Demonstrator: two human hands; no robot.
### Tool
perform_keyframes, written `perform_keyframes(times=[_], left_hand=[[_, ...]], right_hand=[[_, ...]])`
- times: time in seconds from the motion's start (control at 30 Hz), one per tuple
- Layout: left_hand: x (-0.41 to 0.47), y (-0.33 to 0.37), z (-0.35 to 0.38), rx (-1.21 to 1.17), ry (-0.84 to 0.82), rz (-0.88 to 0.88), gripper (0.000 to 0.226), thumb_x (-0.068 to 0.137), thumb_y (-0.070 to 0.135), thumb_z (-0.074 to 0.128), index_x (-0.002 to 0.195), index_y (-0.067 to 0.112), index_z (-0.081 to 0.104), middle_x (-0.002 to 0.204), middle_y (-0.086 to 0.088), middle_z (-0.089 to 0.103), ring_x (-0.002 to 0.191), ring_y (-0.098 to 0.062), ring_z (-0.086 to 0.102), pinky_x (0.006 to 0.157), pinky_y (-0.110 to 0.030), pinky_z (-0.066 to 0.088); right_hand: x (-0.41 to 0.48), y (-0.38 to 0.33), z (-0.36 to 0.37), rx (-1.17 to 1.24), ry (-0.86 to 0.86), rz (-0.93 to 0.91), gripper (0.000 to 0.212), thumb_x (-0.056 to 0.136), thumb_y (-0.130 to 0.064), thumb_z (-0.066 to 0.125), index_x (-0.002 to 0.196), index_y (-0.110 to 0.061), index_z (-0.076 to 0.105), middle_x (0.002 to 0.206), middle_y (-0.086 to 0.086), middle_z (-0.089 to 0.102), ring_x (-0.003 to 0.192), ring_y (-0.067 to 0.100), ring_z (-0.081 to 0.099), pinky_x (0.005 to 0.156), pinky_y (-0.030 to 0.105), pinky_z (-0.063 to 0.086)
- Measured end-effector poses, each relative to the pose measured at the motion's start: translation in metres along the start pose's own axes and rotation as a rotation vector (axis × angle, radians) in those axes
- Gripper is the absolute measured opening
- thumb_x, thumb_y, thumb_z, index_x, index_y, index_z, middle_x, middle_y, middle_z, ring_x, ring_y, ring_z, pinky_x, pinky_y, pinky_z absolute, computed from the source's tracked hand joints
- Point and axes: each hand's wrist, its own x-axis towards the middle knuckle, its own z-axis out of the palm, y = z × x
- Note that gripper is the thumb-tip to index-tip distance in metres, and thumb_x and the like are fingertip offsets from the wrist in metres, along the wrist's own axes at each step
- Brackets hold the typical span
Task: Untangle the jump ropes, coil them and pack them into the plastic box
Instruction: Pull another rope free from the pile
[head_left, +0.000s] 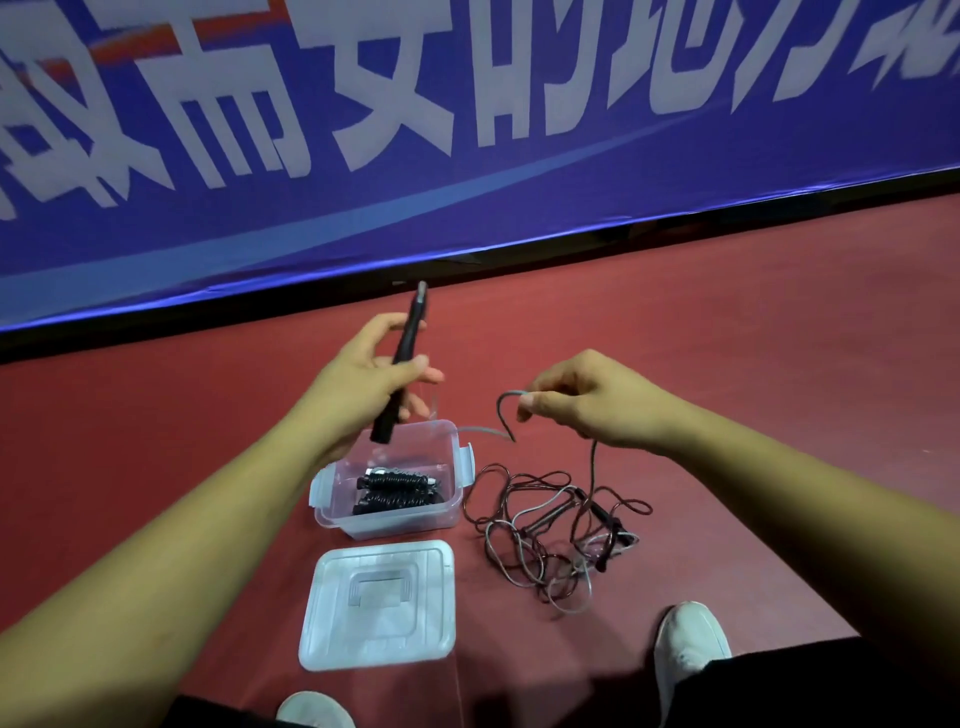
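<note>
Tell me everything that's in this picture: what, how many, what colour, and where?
plastic box: one, clear, open, on the floor at centre
coiled ropes: seemingly two bundles, black, inside the box
lid: one, clear, flat on the floor, nearer than the box
tangled ropes: count unclear, dark and grey, on the floor right of the box
handle: one, black, raised above the box
cord: one loop, dark, lifted right of the box
banner: one, blue, white characters, far side
floor: red
shoes: two, white, bottom edge
left hand: grip round the handle
right hand: pinches the cord
</note>
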Motion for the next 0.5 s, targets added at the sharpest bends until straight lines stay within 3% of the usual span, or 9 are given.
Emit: perform_keyframes(times=[0.1,0.17,0.23,0.3,0.37,0.43,0.5], left_hand=[[-0.011,0.004,0.020,0.058,-0.133,0.074,0.027,0.094,-0.006,0.055,0.106,0.010,0.036,0.106,-0.011,0.074,0.048,-0.017,0.047,0.043,-0.024,0.034],[-0.015,0.004,0.030,0.098,-0.198,0.103,0.027,0.094,0.000,0.060,0.103,0.008,0.036,0.108,-0.004,0.074,0.050,-0.016,0.046,0.042,-0.024,0.031],[-0.015,0.005,0.033,0.127,-0.238,0.103,0.025,0.093,0.011,0.065,0.100,0.008,0.042,0.088,-0.005,0.071,0.050,-0.016,0.042,0.043,-0.023,0.028],[-0.015,0.006,0.032,0.157,-0.258,0.093,0.016,0.093,0.018,0.066,0.094,0.012,0.051,0.068,-0.014,0.049,0.051,-0.014,0.032,0.046,-0.025,0.022],[-0.015,0.007,0.032,0.121,-0.250,0.090,0.011,0.092,0.017,0.066,0.086,0.013,0.058,0.064,-0.012,0.038,0.049,-0.012,0.029,0.045,-0.022,0.020],[-0.015,0.009,0.033,-0.007,-0.186,0.070,0.013,0.091,0.012,0.065,0.081,0.011,0.058,0.059,-0.006,0.038,0.043,-0.011,0.028,0.039,-0.017,0.020],[-0.014,0.011,0.031,-0.180,-0.120,0.028,0.015,0.092,0.006,0.061,0.080,0.010,0.053,0.056,0.000,0.039,0.042,-0.008,0.029,0.034,-0.015,0.019]], right_hand=[[-0.001,-0.012,0.002,-0.054,-0.003,-0.082,0.024,0.095,-0.031,0.062,0.084,-0.015,0.076,0.048,-0.008,0.034,0.046,0.006,0.028,0.046,0.018,0.024],[-0.002,-0.019,0.001,-0.063,-0.006,-0.127,0.022,0.096,-0.029,0.062,0.082,-0.017,0.075,0.048,-0.008,0.034,0.047,0.006,0.030,0.047,0.018,0.024],[-0.003,-0.024,-0.002,-0.055,0.002,-0.151,0.021,0.096,-0.024,0.062,0.078,-0.019,0.072,0.046,-0.011,0.039,0.046,0.004,0.034,0.048,0.015,0.026],[-0.001,-0.025,-0.004,-0.040,0.022,-0.155,0.021,0.096,-0.024,0.063,0.078,-0.019,0.072,0.047,-0.015,0.047,0.047,0.002,0.040,0.050,0.013,0.030],[-0.001,-0.021,-0.004,-0.030,0.006,-0.154,0.021,0.095,-0.028,0.063,0.080,-0.017,0.072,0.052,-0.012,0.052,0.050,0.002,0.043,0.052,0.014,0.034],[0.002,-0.012,-0.003,-0.004,-0.071,-0.120,0.021,0.096,-0.026,0.062,0.082,-0.013,0.069,0.059,-0.003,0.062,0.055,0.004,0.052,0.056,0.017,0.041],[0.006,0.004,-0.002,-0.003,-0.154,-0.066,0.020,0.097,-0.023,0.060,0.084,-0.010,0.067,0.076,0.005,0.073,0.069,0.009,0.062,0.071,0.024,0.049]])
